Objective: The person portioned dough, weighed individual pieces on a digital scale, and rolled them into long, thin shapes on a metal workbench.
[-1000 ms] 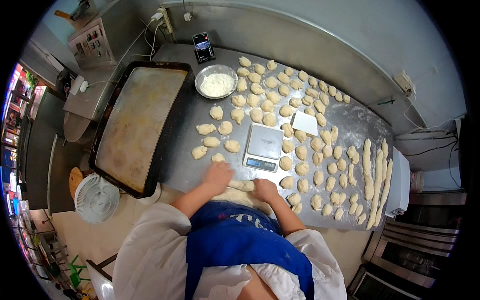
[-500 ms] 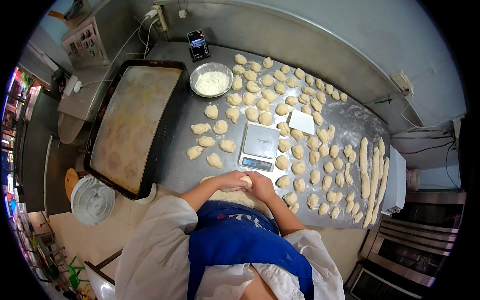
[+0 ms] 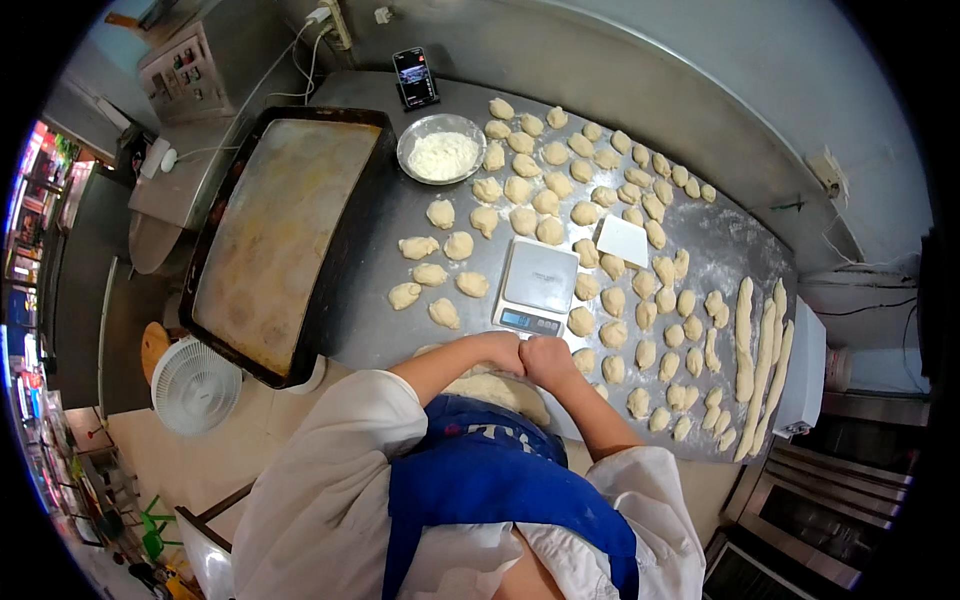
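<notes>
My left hand [image 3: 500, 350] and my right hand [image 3: 547, 361] are closed in fists and pressed together, just below the kitchen scale [image 3: 540, 277]. Dough shows between them in the earlier frame; now the fingers hide it. Under my wrists, along the table's near edge, lies a large slab of pale dough [image 3: 495, 392], partly covered by my forearms. The white scale has a grey plate with nothing on it, and its display is lit. Right of it sit many rounded dough pieces [image 3: 613, 334] in rough rows; several more lumps [image 3: 430, 274] lie to its left.
A white dough scraper [image 3: 622, 240] rests among the pieces. Long dough ropes [image 3: 762, 360] lie at the right end. At left are a bowl of flour [image 3: 441, 152], a propped phone [image 3: 414, 77] and a large dark-rimmed baking tray [image 3: 275, 220]. A white fan [image 3: 196, 385] stands beyond the table.
My hands have closed into fists side by side, and the dough that showed between them is now hidden. The whole view has shifted slightly.
</notes>
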The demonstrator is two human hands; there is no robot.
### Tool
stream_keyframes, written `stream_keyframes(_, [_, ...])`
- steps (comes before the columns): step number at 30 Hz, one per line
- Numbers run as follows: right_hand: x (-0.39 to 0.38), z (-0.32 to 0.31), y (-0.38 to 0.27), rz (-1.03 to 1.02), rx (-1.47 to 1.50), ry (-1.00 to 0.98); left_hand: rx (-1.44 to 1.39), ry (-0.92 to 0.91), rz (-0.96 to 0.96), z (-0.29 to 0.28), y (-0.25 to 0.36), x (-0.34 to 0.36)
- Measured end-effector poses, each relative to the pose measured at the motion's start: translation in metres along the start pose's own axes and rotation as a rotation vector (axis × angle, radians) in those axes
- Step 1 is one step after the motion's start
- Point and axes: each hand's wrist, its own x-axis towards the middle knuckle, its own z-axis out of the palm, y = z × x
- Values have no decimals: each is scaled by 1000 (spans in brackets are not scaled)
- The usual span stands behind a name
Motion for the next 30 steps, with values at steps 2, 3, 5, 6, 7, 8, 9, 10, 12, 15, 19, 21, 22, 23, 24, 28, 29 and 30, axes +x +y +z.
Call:
stream_keyframes(2, [-2,6,4,16,-29,-44,133,101,-99,-3,16,-13])
stream_keyframes(3, [-4,11,2,43,0,4,197,155,-153,-7,25,-25])
stream_keyframes(5, [-8,20,-5,95,55,97,393,202,-49,-12,25,-35])
stream_keyframes(6, [-10,23,-9,112,117,90,489,228,4,-13,22,-40])
stream_keyframes(7, [-12,25,-14,130,179,82,535,231,22,-11,17,-41])
stream_keyframes(8, [-12,23,-20,148,241,74,582,235,41,-7,9,-40])
stream_keyframes(9, [-13,21,-26,87,326,49,629,238,61,-3,2,-38])
stream_keyframes(10, [-17,17,-32,26,411,24,532,249,-30,-2,-4,-33])
stream_keyframes(12, [-20,-17,-49,-141,540,92,330,268,-211,2,-15,-21])
stream_keyframes(15, [2,-93,-52,-176,470,222,234,301,-85,17,-14,-28])
stream_keyframes(19, [54,-60,22,200,168,414,180,554,77,27,1,-48])
stream_keyframes(21, [62,-30,35,153,-127,624,198,677,77,39,-18,-55])
stream_keyframes(22, [57,-22,30,104,-119,629,219,629,17,36,-22,-64])
stream_keyframes(23, [54,-20,20,32,36,590,240,585,-44,31,-26,-73])
stream_keyframes(24, [45,-12,8,-40,191,537,254,598,-89,35,-31,-74])
stream_keyframes(28, [15,23,-32,-197,389,365,96,523,-49,50,-75,-44])
stream_keyframes(29, [13,27,-33,-113,419,304,8,477,18,47,-82,-35])
stream_keyframes(30, [11,33,-32,-22,451,246,-267,546,19,39,-65,-50])
